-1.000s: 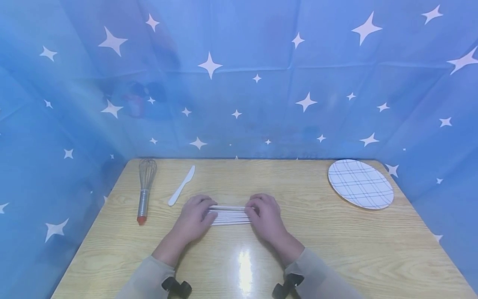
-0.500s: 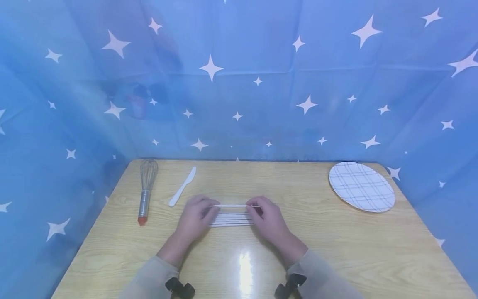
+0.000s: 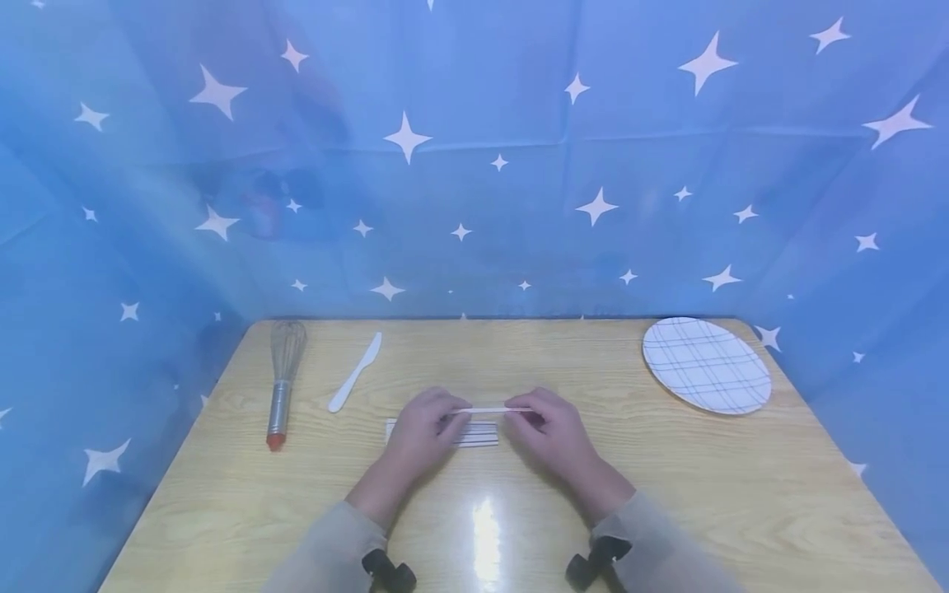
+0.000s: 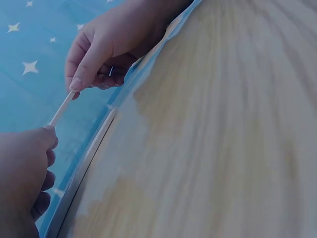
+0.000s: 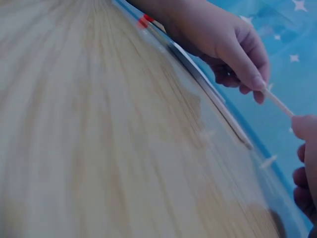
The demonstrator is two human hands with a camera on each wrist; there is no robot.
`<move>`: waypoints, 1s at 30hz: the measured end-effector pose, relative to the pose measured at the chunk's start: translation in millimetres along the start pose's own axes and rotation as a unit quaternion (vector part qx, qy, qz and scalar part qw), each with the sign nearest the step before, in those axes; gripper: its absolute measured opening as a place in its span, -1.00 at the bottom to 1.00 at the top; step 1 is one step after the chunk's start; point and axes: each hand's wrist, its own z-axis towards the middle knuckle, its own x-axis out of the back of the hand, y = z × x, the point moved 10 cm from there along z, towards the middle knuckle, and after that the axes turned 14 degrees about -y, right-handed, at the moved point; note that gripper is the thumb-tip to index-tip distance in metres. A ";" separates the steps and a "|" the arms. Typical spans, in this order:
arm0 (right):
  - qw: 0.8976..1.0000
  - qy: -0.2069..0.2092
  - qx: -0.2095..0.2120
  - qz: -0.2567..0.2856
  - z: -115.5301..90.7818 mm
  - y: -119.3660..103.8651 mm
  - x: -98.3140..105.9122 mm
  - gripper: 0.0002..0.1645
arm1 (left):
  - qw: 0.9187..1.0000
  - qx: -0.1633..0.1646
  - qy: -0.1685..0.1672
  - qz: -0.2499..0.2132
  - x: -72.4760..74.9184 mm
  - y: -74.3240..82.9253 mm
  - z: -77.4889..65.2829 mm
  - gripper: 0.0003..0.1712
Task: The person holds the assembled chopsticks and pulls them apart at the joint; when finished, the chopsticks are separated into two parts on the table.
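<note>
Between my two hands runs a thin, pale stick [image 3: 489, 409], raised off the table; the left wrist view shows the same stick [image 4: 60, 109] spanning the gap. My left hand [image 3: 424, 432] pinches one end between thumb and fingers. The other end is pinched by my right hand [image 3: 552, 432], which also appears in the left wrist view. Below them a row of several narrow white strips [image 3: 480, 436] lies flat and side by side on the table. Its middle is hidden behind my left hand. The ends of the stick are covered by fingers.
A whisk [image 3: 283, 379] with a red-tipped handle lies at the left of the wooden table [image 3: 704, 486]. To its right is a white knife [image 3: 356, 372]. A white plate [image 3: 708, 366] with checked lines sits at the back right. Blue star-patterned cloth [image 3: 474, 198] hangs behind.
The stick has come up from the back edge of the row and stands apart from it. Both hands have shifted right with it and closer together, uncovering the row's left end.
</note>
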 end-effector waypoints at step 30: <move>0.991 0.086 0.032 -0.102 -61.5 28.1 106.6 -0.69 | 0.997 -0.047 -0.063 -0.020 -79.5 78.0 71.7 -0.81</move>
